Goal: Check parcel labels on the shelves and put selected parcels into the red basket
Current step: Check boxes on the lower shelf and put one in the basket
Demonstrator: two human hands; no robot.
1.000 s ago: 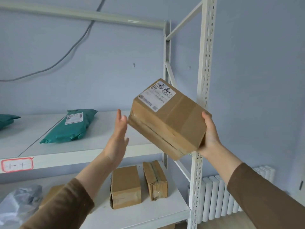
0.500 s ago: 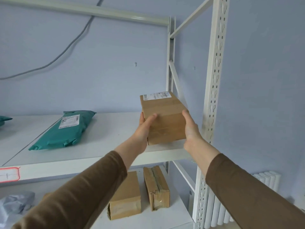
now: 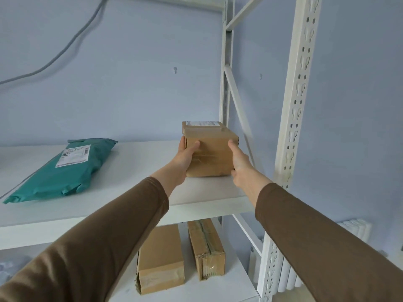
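Note:
A brown cardboard parcel (image 3: 210,153) with a white label on top stands on the upper white shelf (image 3: 135,171), near its right end. My left hand (image 3: 185,158) grips its left side, thumb across the front face. On the right side my right hand (image 3: 239,165) holds the box, thumb up along its front edge. A green mailer bag (image 3: 65,171) with a white label lies on the same shelf to the left. The red basket is out of sight.
Two long cardboard boxes (image 3: 160,258) (image 3: 206,249) lie side by side on the lower shelf. A perforated white upright (image 3: 294,105) stands right of the parcel, with a diagonal brace behind. A white radiator (image 3: 353,232) is at the lower right wall.
The parcel went from tilted in the air with its label facing me to flat on the upper shelf. Both hands moved forward with it and now hold its sides.

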